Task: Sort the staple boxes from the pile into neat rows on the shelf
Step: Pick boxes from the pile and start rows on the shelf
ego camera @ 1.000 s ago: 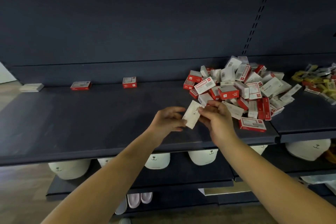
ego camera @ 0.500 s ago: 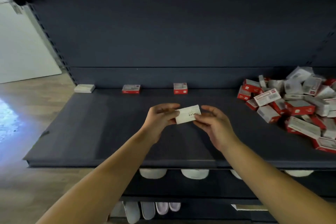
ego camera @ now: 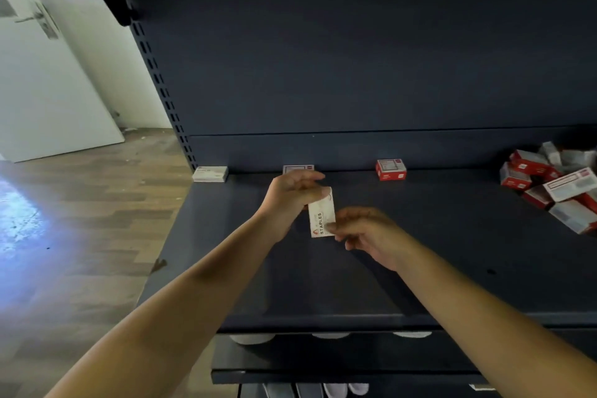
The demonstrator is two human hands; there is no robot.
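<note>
A white staple box (ego camera: 321, 212) is being held above the shelf (ego camera: 452, 268), with the pile (ego camera: 555, 191) lying at 3 o'clock. Its top end is being pinched by the left hand (ego camera: 289, 200), its lower corner by the right hand (ego camera: 368, 233). It is judged light, stiff and smooth, best gripped across the long edges.

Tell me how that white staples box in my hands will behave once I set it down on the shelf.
The white staples box looks like stiff card with flat faces, so it should probably sit steady and not roll. Both hands hold it by fingers alone, so it seems light. Stood on a narrow end on the shelf, it may tip.
</note>
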